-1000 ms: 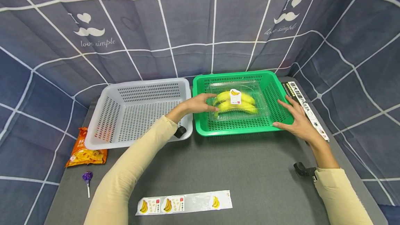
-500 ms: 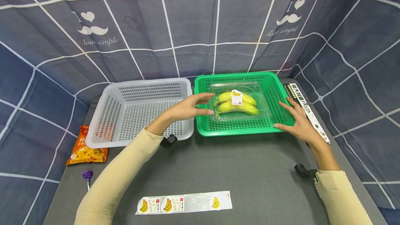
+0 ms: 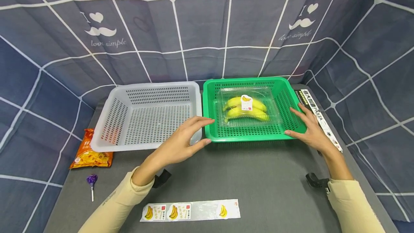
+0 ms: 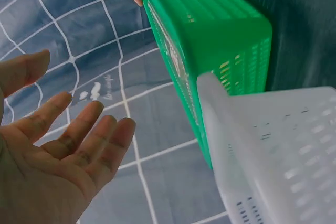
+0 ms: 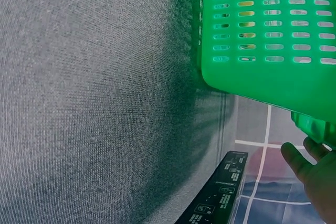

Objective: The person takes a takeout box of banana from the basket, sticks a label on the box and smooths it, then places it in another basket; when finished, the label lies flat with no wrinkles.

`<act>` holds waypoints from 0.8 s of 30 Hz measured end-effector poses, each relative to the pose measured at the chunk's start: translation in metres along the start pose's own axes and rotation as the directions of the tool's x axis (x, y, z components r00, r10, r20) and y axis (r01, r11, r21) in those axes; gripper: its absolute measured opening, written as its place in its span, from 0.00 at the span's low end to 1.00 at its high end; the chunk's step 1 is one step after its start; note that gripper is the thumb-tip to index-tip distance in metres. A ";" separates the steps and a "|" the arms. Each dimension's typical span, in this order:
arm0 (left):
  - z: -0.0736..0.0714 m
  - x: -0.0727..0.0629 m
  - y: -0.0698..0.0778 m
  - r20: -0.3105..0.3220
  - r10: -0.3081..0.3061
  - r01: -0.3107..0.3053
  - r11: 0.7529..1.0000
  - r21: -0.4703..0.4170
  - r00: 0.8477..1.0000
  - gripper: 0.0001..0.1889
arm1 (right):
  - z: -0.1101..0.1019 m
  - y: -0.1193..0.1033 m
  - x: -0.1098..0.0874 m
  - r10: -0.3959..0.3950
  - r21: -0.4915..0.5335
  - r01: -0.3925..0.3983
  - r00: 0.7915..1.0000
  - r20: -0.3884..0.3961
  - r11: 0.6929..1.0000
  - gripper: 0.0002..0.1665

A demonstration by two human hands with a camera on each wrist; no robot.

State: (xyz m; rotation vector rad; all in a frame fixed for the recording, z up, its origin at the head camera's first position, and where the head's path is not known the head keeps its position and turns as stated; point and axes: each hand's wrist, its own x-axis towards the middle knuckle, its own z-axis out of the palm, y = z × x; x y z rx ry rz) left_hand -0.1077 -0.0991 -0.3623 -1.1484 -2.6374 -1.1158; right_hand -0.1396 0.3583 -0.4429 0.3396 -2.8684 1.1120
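Note:
A clear plastic box of bananas (image 3: 247,110) with a small white banana label lies inside the green basket (image 3: 245,140). My left hand (image 3: 181,139), its fingers apart and holding nothing, hovers by the basket's left front corner, over the edge of the light grey basket. The left wrist view shows the open palm (image 4: 58,166) beside both baskets. My right hand (image 3: 308,127) rests spread at the green basket's right front corner, thumb at the front rim and fingertips over the right rim. From the right wrist view, part of that hand (image 5: 321,179) shows beyond the basket's wall.
The light grey basket (image 3: 108,118) stands left of the green one. An orange snack bag (image 3: 90,154) and a purple lollipop (image 3: 92,181) lie at the left. A strip of banana stickers (image 3: 191,210) lies in front, and a pasta box (image 3: 318,118) at the right.
My left hand has drawn back from the banana box, moving left and toward me out of the green basket. My right hand stays at the basket's right corner.

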 end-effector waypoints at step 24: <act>-0.010 -0.079 0.005 -0.123 -0.118 0.123 0.992 0.039 0.985 0.27 | 0.001 0.002 -0.010 -0.108 -0.151 0.087 0.984 -0.138 0.985 0.52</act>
